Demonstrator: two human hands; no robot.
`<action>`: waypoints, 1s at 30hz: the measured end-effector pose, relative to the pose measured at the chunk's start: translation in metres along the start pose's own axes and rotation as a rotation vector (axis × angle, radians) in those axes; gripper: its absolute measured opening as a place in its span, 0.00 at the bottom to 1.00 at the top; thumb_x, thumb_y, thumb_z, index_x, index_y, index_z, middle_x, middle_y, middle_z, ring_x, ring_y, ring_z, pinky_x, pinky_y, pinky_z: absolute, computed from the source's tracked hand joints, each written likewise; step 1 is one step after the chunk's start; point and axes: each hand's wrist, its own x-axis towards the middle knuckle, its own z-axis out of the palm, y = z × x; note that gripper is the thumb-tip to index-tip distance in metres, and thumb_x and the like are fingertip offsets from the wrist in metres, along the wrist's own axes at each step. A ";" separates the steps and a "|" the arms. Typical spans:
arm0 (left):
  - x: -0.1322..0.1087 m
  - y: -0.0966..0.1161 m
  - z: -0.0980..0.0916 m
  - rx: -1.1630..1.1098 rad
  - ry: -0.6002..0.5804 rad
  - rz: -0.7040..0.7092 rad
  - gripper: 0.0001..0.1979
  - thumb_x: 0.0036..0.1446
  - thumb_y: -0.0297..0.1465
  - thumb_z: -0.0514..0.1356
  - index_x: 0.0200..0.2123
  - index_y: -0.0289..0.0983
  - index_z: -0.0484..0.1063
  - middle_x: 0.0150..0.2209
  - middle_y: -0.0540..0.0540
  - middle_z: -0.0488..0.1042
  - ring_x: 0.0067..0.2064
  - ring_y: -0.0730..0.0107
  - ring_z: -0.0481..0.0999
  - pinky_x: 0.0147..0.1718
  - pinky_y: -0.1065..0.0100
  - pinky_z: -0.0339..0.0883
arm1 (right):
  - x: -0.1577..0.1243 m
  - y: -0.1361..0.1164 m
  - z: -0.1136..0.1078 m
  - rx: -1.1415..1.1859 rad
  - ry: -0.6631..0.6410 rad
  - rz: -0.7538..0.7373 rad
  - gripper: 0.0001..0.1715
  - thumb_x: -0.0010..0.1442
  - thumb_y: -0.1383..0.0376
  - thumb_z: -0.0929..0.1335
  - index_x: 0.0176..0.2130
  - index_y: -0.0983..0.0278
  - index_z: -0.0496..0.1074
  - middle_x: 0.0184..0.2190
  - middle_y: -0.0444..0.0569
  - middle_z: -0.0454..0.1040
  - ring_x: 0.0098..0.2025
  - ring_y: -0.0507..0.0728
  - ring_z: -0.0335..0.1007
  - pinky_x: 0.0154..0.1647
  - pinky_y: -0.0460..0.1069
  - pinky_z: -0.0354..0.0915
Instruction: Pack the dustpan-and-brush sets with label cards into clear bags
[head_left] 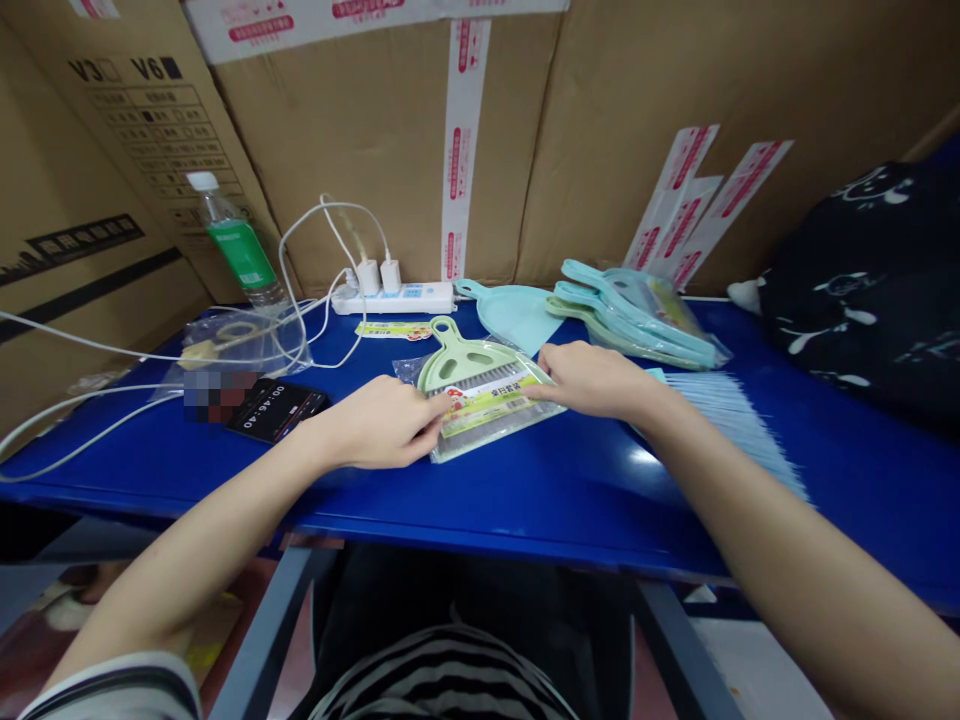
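**Some bagged, some still loose**

A mint-green plastic dustpan in a clear bag (pixel 480 400) lies on the blue metal tabletop (pixel 525 510) between the left hand (pixel 379 425) and right hand (pixel 592 380), each grip narrow against the bag's edges, its firmness unclear. A stack of bagged pale-blue dustpans (pixel 637 315) sits behind; a loose pale-blue plastic dustpan (pixel 510 315) and a pale-blue bristled brush (pixel 727 425) remain unbagged.

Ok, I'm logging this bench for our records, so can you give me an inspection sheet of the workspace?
surface: blue metal table
job's things: bagged green dustpan between the hands; pale blue dustpan; stack of bagged dustpans; blue-bristled brush
clutter: water bottle; black phone; plastic bag
hands: left hand curled on the pack's lower left edge; right hand on its right edge
cables: white cables running from chargers in a power strip off the table's left side
surroundings: cardboard boxes behind; black printed fabric at right
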 end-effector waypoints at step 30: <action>0.006 0.007 0.011 -0.109 0.128 0.171 0.18 0.60 0.25 0.49 0.54 0.36 0.61 0.40 0.44 0.77 0.34 0.68 0.76 0.34 0.67 0.66 | 0.017 0.001 0.004 1.174 0.159 -0.096 0.26 0.62 0.72 0.58 0.60 0.65 0.53 0.41 0.54 0.77 0.37 0.57 0.76 0.37 0.55 0.74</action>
